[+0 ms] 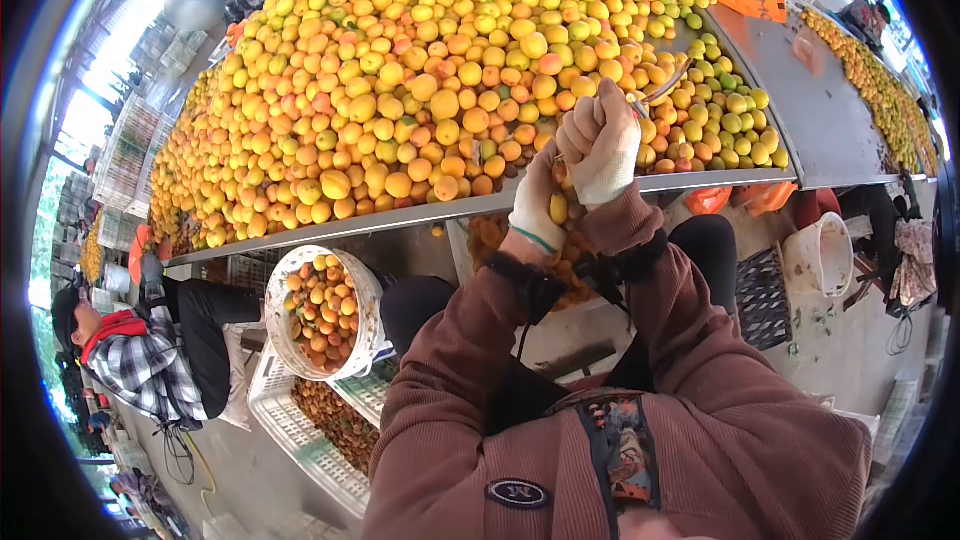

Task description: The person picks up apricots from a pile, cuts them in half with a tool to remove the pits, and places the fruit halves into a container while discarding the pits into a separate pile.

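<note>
Both my hands, in white gloves, are brought together just over the front edge of the sorting table (450, 212). My right hand (606, 145) is closed in a fist around a thin, curved tool (664, 90) that sticks out past the fingers. Close against it, my left hand (537, 202) is curled with its fingers partly hidden behind the right. A yellow apricot (558, 208) shows in the gap at the left palm. Heaped apricots (400, 90) cover the table right in front of the hands, greener ones toward the right end.
A white bucket (281, 312) of apricots stands at my left, by a white crate (268, 395) holding darker pieces. More apricots lie below my wrists, between my knees. A person (150, 360) sits at the far left. Another white bucket (833, 258) and a dark crate (763, 300) are at right.
</note>
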A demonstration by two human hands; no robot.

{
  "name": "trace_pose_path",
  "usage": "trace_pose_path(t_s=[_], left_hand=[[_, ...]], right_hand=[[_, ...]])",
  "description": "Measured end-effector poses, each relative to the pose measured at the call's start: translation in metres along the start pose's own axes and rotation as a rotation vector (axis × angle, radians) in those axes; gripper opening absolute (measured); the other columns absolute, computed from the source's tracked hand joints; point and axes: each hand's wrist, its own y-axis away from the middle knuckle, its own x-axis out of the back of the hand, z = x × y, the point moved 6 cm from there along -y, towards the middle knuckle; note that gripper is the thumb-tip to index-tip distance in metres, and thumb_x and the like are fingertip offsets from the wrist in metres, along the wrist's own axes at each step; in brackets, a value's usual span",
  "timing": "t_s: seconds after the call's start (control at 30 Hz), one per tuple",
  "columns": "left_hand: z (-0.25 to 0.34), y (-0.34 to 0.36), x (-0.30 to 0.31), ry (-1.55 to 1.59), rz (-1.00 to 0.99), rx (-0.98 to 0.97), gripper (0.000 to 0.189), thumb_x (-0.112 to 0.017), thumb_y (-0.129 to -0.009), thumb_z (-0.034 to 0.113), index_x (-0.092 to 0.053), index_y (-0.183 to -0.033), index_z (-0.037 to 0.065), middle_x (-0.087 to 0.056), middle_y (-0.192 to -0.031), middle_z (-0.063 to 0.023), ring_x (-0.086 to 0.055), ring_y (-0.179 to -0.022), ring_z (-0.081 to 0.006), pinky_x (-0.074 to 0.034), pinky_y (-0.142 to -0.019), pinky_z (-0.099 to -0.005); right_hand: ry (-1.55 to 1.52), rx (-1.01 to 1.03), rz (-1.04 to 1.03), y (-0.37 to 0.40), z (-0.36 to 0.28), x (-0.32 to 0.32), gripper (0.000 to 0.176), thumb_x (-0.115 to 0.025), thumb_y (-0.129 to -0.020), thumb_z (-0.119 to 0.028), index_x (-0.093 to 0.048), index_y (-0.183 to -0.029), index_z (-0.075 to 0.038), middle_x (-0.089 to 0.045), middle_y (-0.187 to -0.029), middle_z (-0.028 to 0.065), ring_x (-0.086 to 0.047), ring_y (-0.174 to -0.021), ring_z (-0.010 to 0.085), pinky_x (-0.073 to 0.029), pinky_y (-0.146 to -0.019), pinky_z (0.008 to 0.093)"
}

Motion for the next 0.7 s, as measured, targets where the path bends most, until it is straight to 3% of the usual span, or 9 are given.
trace_pose_path(t_s=[0.1,0.17,0.2,0.23,0.3,0.33,0.4,0.53,0.7], left_hand=[[-0.011,0.004,-0.003,0.075,-0.060,0.054,0.025,-0.038,-0.102,0.032,-0.057,-0.102,0.015,-0.062,-0.077,0.0027,-0.058,-0.051,-0.0096,-0.042,-0.038,-0.0189],[0.006,0.022,-0.007,-0.973,-0.003,-0.851,0.019,-0.046,-0.099,0.025,-0.055,-0.108,0.010,-0.063,-0.087,0.0009,-0.063,-0.066,-0.0094,-0.049,-0.049,-0.0186],[-0.005,-0.002,0.025,-0.282,-0.156,-0.304,0.024,-0.054,-0.095,0.012,-0.049,-0.117,0.004,-0.061,-0.105,-0.0011,-0.062,-0.090,-0.0095,-0.054,-0.074,-0.0213],[0.000,-0.005,0.023,-0.280,-0.152,-0.302,0.024,-0.054,-0.095,0.012,-0.049,-0.117,0.004,-0.061,-0.105,-0.0011,-0.062,-0.090,-0.0095,-0.054,-0.074,-0.0213],[-0.021,-0.009,0.011,0.200,-0.266,0.162,0.023,-0.040,-0.103,0.029,-0.055,-0.096,0.012,-0.061,-0.080,-0.0018,-0.055,-0.048,-0.0090,-0.040,-0.035,-0.0210],[-0.023,-0.004,-0.007,0.203,-0.263,0.163,0.023,-0.040,-0.103,0.029,-0.055,-0.096,0.012,-0.061,-0.080,-0.0018,-0.055,-0.048,-0.0090,-0.040,-0.035,-0.0210],[-0.009,0.004,-0.019,-0.018,0.293,-0.179,0.027,-0.041,-0.103,0.032,-0.054,-0.090,0.013,-0.058,-0.069,-0.0006,-0.050,-0.041,-0.0098,-0.037,-0.034,-0.0214],[-0.007,-0.015,0.008,0.015,-0.181,0.104,0.029,-0.047,-0.101,0.040,-0.056,-0.090,0.014,-0.056,-0.068,-0.0012,-0.055,-0.052,-0.0141,-0.039,-0.041,-0.0232],[0.009,0.005,0.009,-0.117,0.084,-0.100,0.027,-0.052,-0.100,0.038,-0.055,-0.094,0.013,-0.052,-0.070,-0.0009,-0.049,-0.054,-0.0139,-0.032,-0.044,-0.0241]], right_hand=[[0.025,0.003,0.008,0.000,0.000,0.003,0.044,-0.046,-0.101,-0.028,-0.030,-0.062,-0.017,-0.025,-0.051,-0.0052,-0.017,-0.041,0.0085,-0.015,-0.039,0.0268],[0.022,0.012,-0.007,0.002,-0.001,0.004,0.044,-0.046,-0.101,-0.028,-0.030,-0.062,-0.017,-0.025,-0.051,-0.0054,-0.017,-0.041,0.0084,-0.015,-0.039,0.0267],[0.016,-0.006,0.019,0.003,-0.001,0.004,0.044,-0.046,-0.101,-0.027,-0.030,-0.062,-0.017,-0.025,-0.051,-0.0057,-0.018,-0.041,0.0082,-0.016,-0.039,0.0262],[0.017,-0.009,0.022,0.004,-0.002,0.006,0.044,-0.046,-0.101,-0.027,-0.030,-0.062,-0.017,-0.025,-0.051,-0.0057,-0.018,-0.041,0.0082,-0.016,-0.039,0.0262],[0.002,-0.016,0.008,0.004,-0.004,0.008,0.047,-0.051,-0.098,-0.029,-0.029,-0.058,-0.017,-0.025,-0.049,-0.0056,-0.019,-0.041,0.0087,-0.016,-0.039,0.0274],[0.002,-0.019,0.011,0.005,-0.005,0.009,0.047,-0.051,-0.098,-0.029,-0.029,-0.058,-0.017,-0.025,-0.049,-0.0056,-0.019,-0.041,0.0087,-0.016,-0.039,0.0274],[-0.033,-0.061,-0.014,0.005,-0.007,0.008,0.045,-0.050,-0.098,-0.029,-0.029,-0.060,-0.018,-0.024,-0.052,-0.0064,-0.019,-0.043,0.0083,-0.016,-0.041,0.0273],[-0.097,-0.067,-0.042,-0.008,-0.009,0.017,0.043,-0.049,-0.099,-0.030,-0.029,-0.062,-0.018,-0.023,-0.053,-0.0066,-0.017,-0.044,0.0083,-0.016,-0.042,0.0271],[-0.005,0.012,-0.181,-0.025,-0.030,0.013,0.040,-0.049,-0.100,-0.030,-0.036,-0.064,-0.017,-0.028,-0.053,-0.0054,-0.024,-0.043,0.0090,-0.021,-0.041,0.0283]])
